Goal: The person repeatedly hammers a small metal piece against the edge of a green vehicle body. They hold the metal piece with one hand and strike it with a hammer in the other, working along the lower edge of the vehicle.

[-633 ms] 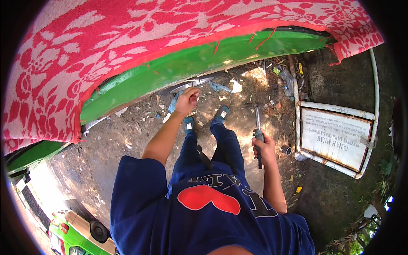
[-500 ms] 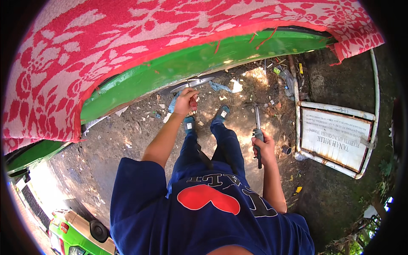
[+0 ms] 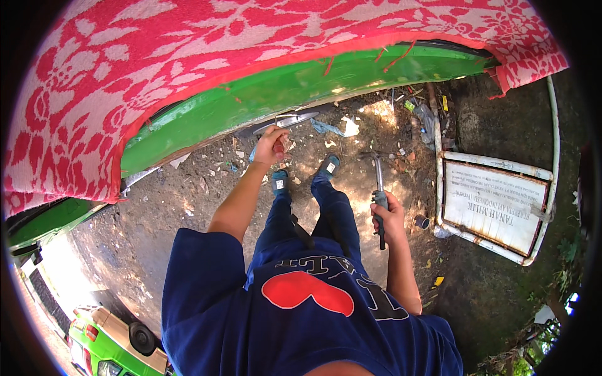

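My left hand (image 3: 271,145) reaches forward over the ground, close to the green car body's lower edge. Its fingers are curled together, and what they hold, if anything, is too small to tell. Just beyond it, a silvery-grey flat metal piece (image 3: 301,120) lies by the car's edge. My right hand (image 3: 391,218) is wrapped round the dark grip of a hammer (image 3: 379,178), at the right of my legs. The hammer's bright shaft points away from me, and its thin dark head is hard to make out against the soil.
A red and pink floral cloth (image 3: 207,47) drapes over a green car (image 3: 276,97) ahead. A white metal-framed sign (image 3: 495,200) stands at the right. Scattered on the soil are blue rag scraps (image 3: 326,128), a small can (image 3: 421,221) and litter. Another green vehicle (image 3: 119,341) stands behind left.
My left hand has moved slightly left and a little farther forward, staying curled. My right hand and the hammer have barely moved.
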`<state>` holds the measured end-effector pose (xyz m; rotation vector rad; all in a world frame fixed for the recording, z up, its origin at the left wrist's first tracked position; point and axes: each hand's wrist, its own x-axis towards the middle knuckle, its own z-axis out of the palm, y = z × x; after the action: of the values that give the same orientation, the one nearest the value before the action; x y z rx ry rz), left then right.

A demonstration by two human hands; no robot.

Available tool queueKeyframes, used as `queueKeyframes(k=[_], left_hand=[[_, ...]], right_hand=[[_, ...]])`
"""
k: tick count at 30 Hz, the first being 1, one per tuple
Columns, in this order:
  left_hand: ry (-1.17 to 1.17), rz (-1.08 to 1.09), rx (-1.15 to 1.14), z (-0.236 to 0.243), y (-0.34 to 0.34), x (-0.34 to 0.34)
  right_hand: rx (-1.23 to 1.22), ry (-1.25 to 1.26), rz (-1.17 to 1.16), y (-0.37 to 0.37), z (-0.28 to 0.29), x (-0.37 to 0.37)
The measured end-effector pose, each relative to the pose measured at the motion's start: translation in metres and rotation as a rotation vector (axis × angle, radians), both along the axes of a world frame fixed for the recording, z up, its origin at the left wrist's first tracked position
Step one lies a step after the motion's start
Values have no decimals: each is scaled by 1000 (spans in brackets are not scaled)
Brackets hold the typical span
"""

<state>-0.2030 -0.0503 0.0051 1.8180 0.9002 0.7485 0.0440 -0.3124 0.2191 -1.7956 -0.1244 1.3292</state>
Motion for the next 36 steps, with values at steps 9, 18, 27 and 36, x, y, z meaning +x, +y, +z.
queueKeyframes(k=[9,18,27,36], left_hand=[[-60,17,-125,10,5,0],[-119,39,-32,6,8,22],[-82,54,-2,3,11,21],[-94,67,-11,-1,14,19]], right_hand=[[-3,7,-7,2,5,-8],[-9,11,-14,-3,3,-8],[-19,-8,-4,0,3,-8],[7,18,0,8,3,-8]])
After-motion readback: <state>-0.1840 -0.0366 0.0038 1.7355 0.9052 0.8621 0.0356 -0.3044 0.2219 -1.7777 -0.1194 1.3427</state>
